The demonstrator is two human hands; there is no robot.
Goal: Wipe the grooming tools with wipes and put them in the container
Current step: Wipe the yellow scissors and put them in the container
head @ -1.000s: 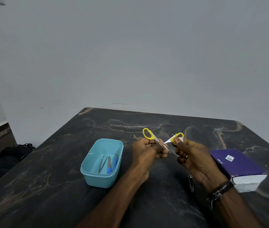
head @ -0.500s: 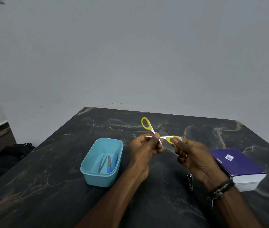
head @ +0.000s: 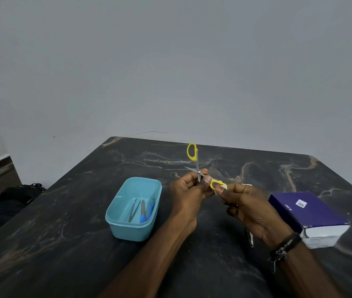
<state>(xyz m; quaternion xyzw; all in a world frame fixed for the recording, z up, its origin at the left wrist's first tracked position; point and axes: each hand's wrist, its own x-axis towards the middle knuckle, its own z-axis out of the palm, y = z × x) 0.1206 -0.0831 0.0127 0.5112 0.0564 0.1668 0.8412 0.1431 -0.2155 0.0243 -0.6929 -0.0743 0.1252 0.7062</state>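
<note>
Both our hands hold the yellow-handled scissors [head: 197, 168] above the worktop's [head: 67, 244] middle, blades spread: left hand [head: 189, 190] pinches the pivot, right hand [head: 250, 208] pinches a white wipe [head: 224, 186] against one handle loop. Left of them, the blue container [head: 115, 222] holds tweezers [head: 132, 210] and blue-handled tools [head: 143, 211].

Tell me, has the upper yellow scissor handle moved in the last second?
Yes. The upper handle of the scissors has swung up and away, toward the table's far edge.
</note>
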